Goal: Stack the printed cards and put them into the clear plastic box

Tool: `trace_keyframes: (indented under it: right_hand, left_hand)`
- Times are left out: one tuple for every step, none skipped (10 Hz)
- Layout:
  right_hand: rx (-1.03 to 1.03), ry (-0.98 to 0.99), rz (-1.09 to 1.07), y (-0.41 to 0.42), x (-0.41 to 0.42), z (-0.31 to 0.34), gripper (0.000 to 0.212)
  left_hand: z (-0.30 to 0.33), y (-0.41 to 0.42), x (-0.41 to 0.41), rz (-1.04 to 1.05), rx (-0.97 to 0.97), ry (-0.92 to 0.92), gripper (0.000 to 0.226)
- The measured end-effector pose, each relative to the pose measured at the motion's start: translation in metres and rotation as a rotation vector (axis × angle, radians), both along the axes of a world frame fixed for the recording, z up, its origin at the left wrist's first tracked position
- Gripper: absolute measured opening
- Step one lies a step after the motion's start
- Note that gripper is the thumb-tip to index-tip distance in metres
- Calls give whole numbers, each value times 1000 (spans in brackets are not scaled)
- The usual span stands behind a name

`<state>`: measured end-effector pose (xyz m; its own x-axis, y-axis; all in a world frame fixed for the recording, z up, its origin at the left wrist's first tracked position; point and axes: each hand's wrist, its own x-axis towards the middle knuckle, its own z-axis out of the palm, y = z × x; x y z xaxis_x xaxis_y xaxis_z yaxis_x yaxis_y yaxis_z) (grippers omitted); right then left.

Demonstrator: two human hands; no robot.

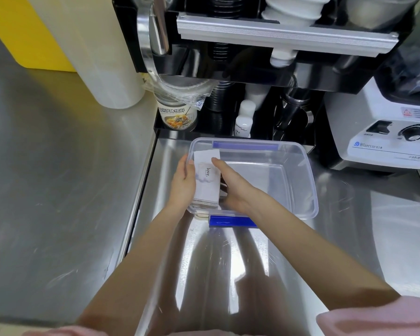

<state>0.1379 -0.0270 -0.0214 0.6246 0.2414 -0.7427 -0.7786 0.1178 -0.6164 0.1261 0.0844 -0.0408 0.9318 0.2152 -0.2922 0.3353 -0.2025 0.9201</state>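
Here we are holding a stack of white printed cards [207,180] inside the left end of the clear rectangular plastic box with blue clips [301,190], which is sitting on the shiny steel counter [228,263]. Our left hand [183,183] is pressing flat against the stack's left edge, while our right hand [230,183] is clasping its right side, index finger lying across the top card reading "love".

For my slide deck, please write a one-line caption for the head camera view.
Both hands, left and right, lower a stack of printed cards into the clear plastic box.
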Motion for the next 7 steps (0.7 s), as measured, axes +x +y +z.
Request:
trace_keyframes:
  right_hand:
    - [-41, -28, 69, -3, 0, 2, 23]
    - [-79, -89, 149, 1, -3, 7, 31]
    - [-185, -162, 262, 0, -7, 17, 45]
    - [-269, -199, 360, -10, -11, 28, 46]
    - [-553, -361, 591, -24, -15, 41, 55]
    - [-721, -457, 690, -32, -16, 47, 67]
    - [-1002, -545, 817, -41, -16, 58, 83]
  left_hand:
    - [0, 0, 1, -7, -4, -3, 43]
    - [0, 0, 1, -21, 14, -4, 45]
    - [6, 6, 3, -115, 49, -18, 40]
    - [11, 12, 5, -187, 121, 27, 43]
    - [20, 18, 3, -275, 333, 11, 47]
    - [33, 15, 0, -386, 559, -98, 46]
    - [53, 8, -1, -461, 834, -169, 56]
